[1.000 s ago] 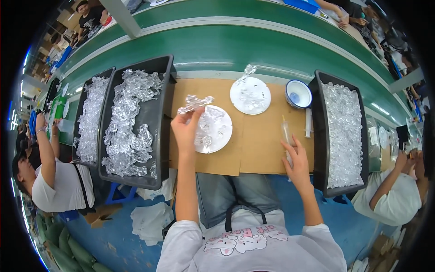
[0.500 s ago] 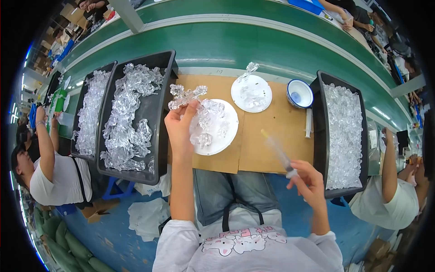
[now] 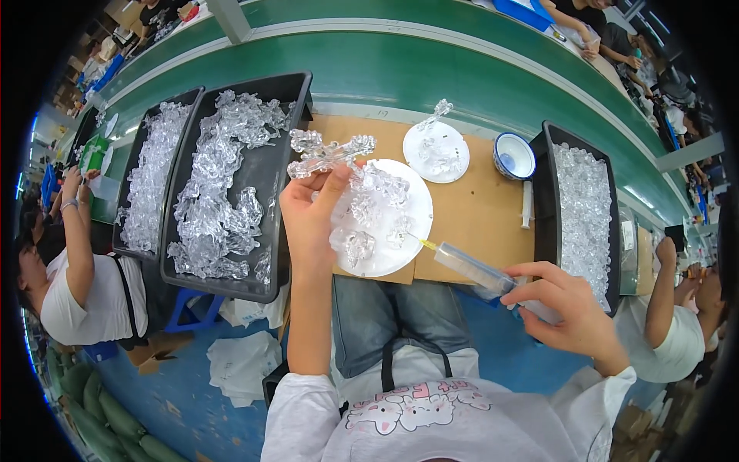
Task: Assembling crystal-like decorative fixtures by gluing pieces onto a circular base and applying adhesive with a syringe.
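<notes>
My left hand point(image 3: 308, 212) pinches a clear, branching plastic piece point(image 3: 332, 156) above the left edge of a round white plate point(image 3: 414, 185). Several small clear plastic parts point(image 3: 360, 246) lie on that plate. A syringe point(image 3: 466, 264) with a yellow needle base is gripped by my right hand point(image 3: 566, 308) at its rear end. It slants up to the left, and its thin needle reaches over the plate's right side, close to a small clear part point(image 3: 400, 231). Whether the needle touches that part I cannot tell.
A second white plate point(image 3: 458, 171) holds clear parts. Beside it stand a blue-rimmed bowl point(image 3: 513, 156) and another syringe point(image 3: 526, 205). Black bins of clear pieces flank the cardboard point(image 3: 477, 219): two left point(image 3: 279, 192), one right point(image 3: 548, 208). Co-workers sit on both sides.
My right hand has moved right and slightly down, and the syringe now lies flatter with its needle over the plate. My left hand keeps hold of the clear piece, which has turned slightly.
</notes>
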`<action>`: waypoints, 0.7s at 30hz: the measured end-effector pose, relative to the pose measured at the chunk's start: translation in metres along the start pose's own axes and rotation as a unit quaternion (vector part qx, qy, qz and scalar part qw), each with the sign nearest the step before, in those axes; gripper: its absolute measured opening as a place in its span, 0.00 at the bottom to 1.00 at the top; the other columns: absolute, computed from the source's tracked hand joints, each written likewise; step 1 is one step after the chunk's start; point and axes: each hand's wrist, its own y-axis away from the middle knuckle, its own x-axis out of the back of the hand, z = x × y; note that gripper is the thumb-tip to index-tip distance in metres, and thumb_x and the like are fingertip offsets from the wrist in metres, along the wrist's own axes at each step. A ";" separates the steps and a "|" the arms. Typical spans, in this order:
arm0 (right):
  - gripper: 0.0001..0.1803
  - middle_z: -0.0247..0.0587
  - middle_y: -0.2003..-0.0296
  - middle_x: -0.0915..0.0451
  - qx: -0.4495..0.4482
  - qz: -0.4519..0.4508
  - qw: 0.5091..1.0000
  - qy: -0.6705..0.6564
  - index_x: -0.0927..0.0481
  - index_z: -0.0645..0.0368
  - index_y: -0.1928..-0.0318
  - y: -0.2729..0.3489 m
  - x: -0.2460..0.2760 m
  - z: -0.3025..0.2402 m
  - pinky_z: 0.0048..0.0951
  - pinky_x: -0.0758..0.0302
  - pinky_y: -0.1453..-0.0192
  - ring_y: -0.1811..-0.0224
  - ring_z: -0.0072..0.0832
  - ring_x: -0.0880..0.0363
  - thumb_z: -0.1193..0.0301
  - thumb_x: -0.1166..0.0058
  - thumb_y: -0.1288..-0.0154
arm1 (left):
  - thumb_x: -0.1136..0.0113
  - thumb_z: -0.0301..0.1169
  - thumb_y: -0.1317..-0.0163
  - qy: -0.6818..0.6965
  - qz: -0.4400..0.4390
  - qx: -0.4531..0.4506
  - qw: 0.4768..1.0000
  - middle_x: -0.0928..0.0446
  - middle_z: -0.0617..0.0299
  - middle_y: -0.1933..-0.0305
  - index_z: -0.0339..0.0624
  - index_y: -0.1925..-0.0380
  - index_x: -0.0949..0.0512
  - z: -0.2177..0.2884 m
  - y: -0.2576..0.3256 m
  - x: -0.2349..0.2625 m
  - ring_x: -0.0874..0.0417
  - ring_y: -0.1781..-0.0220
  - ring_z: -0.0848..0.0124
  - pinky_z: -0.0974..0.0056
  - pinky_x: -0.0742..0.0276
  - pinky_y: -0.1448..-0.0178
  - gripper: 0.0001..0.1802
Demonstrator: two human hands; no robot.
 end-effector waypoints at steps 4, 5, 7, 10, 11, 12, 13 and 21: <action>0.17 0.42 0.53 0.24 -0.016 -0.037 0.998 0.049 0.19 0.52 0.63 0.000 0.009 -0.014 0.24 0.25 0.73 0.72 0.29 0.20 0.83 0.44 0.55 | 0.36 0.27 0.44 0.021 -0.008 -0.014 1.000 0.18 0.54 0.64 0.32 0.64 0.21 0.005 0.003 0.000 0.20 0.63 0.75 0.72 0.28 0.54 0.11; 0.17 0.40 0.53 0.24 -0.016 -0.042 0.997 0.065 0.19 0.51 0.63 0.000 0.011 -0.017 0.24 0.26 0.74 0.75 0.27 0.21 0.83 0.44 0.55 | 0.36 0.26 0.44 0.024 -0.008 -0.020 0.999 0.18 0.53 0.63 0.32 0.63 0.21 0.005 0.003 0.000 0.19 0.62 0.74 0.71 0.27 0.54 0.10; 0.17 0.40 0.54 0.24 -0.016 -0.048 0.996 0.077 0.19 0.51 0.64 0.000 0.014 -0.021 0.23 0.26 0.74 0.76 0.26 0.22 0.83 0.44 0.55 | 0.36 0.26 0.44 0.029 -0.017 -0.018 0.999 0.18 0.53 0.63 0.31 0.63 0.21 0.006 0.004 0.000 0.19 0.61 0.74 0.70 0.27 0.53 0.10; 0.16 0.38 0.56 0.25 -0.006 -0.059 0.993 0.097 0.19 0.50 0.64 -0.003 0.018 -0.029 0.23 0.26 0.74 0.77 0.24 0.24 0.83 0.43 0.55 | 0.36 0.26 0.44 0.034 -0.017 -0.020 0.999 0.18 0.52 0.63 0.31 0.63 0.21 0.010 0.006 0.001 0.19 0.60 0.73 0.69 0.27 0.52 0.11; 0.16 0.38 0.56 0.26 -0.002 -0.062 0.992 0.108 0.19 0.50 0.64 -0.004 0.018 -0.030 0.24 0.26 0.74 0.78 0.24 0.24 0.82 0.43 0.56 | 0.36 0.26 0.44 0.036 -0.014 -0.022 0.999 0.18 0.51 0.63 0.31 0.63 0.21 0.010 0.007 0.002 0.19 0.60 0.72 0.69 0.27 0.52 0.11; 0.16 0.38 0.56 0.26 -0.002 -0.062 0.992 0.108 0.19 0.50 0.64 -0.004 0.018 -0.030 0.24 0.26 0.74 0.78 0.24 0.24 0.82 0.43 0.56 | 0.36 0.26 0.44 0.036 -0.014 -0.021 0.999 0.18 0.51 0.63 0.31 0.63 0.21 0.010 0.008 0.003 0.19 0.60 0.72 0.69 0.27 0.52 0.11; 0.16 0.38 0.56 0.26 0.002 -0.063 0.992 0.112 0.20 0.51 0.64 -0.005 0.018 -0.029 0.24 0.27 0.74 0.78 0.23 0.24 0.82 0.43 0.56 | 0.36 0.26 0.44 0.029 -0.017 -0.029 0.999 0.18 0.51 0.63 0.31 0.63 0.21 0.010 0.008 0.004 0.19 0.60 0.72 0.69 0.26 0.52 0.11; 0.17 0.38 0.56 0.28 -0.009 -0.076 0.990 0.121 0.21 0.51 0.64 -0.005 0.022 -0.036 0.24 0.27 0.74 0.78 0.22 0.24 0.82 0.41 0.57 | 0.37 0.26 0.43 0.037 -0.021 -0.029 0.999 0.18 0.50 0.63 0.31 0.64 0.21 0.011 0.008 0.003 0.18 0.61 0.72 0.69 0.26 0.53 0.10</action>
